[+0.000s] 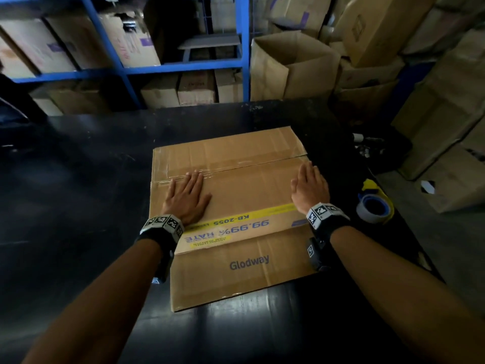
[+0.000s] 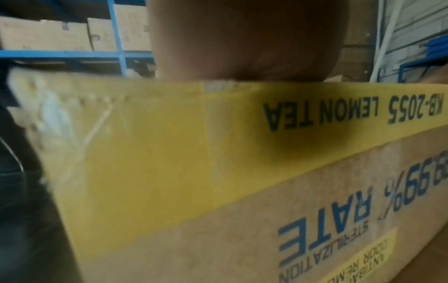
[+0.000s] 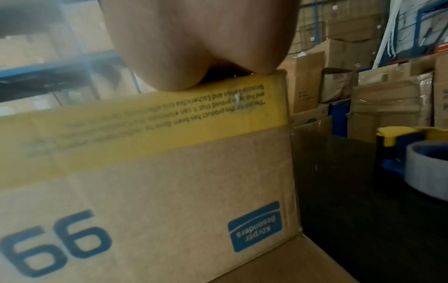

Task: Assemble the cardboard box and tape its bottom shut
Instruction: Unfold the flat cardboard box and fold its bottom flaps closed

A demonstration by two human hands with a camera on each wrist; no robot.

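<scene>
cardboard box [image 1: 236, 190] upside down on black table [image 1: 78, 179] | left hand [image 1: 187, 197] flat on flaps, fingers straight | right hand [image 1: 311, 189] flat, seemingly at box's right edge | tape dispenser [image 1: 375, 206] beside

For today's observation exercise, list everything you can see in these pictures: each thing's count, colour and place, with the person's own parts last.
Cardboard box: one, brown with a yellow band, upside down on the table, bottom flaps closed, near flap lying out flat.
Table: one, black, under the box.
Tape dispenser: one, blue and yellow with a grey roll, on the table right of the box.
Shelving: one blue rack, behind the table, holding cartons.
Stacked cartons: many, brown, behind and to the right.
Left hand: flat on the box's bottom.
Right hand: flat near its right edge.
</scene>
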